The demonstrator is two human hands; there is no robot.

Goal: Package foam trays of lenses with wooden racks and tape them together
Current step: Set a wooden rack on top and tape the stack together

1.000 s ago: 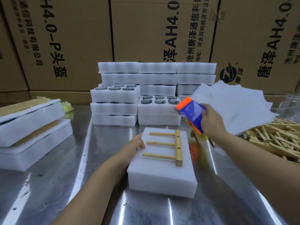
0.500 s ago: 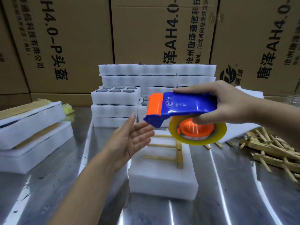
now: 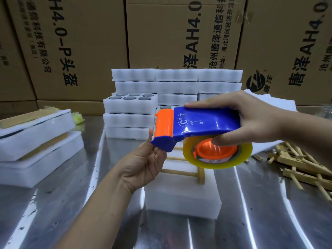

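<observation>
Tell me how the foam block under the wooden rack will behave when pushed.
The foam block is probably light, so it likely slides easily on the shiny steel table. The wooden rack lies on top and may shift.

The tape dispenser [image 3: 206, 123] hides much of the wooden rack [image 3: 179, 172]

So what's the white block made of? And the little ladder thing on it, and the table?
The white block looks like soft foam: matte, faintly pebbled, with slightly rounded edges. The ladder-shaped rack lying on it looks like bare pale wood, plain unpainted sticks with a dull finish. The table seems to be metal, probably steel: it is shiny, with streaky reflections.
</observation>
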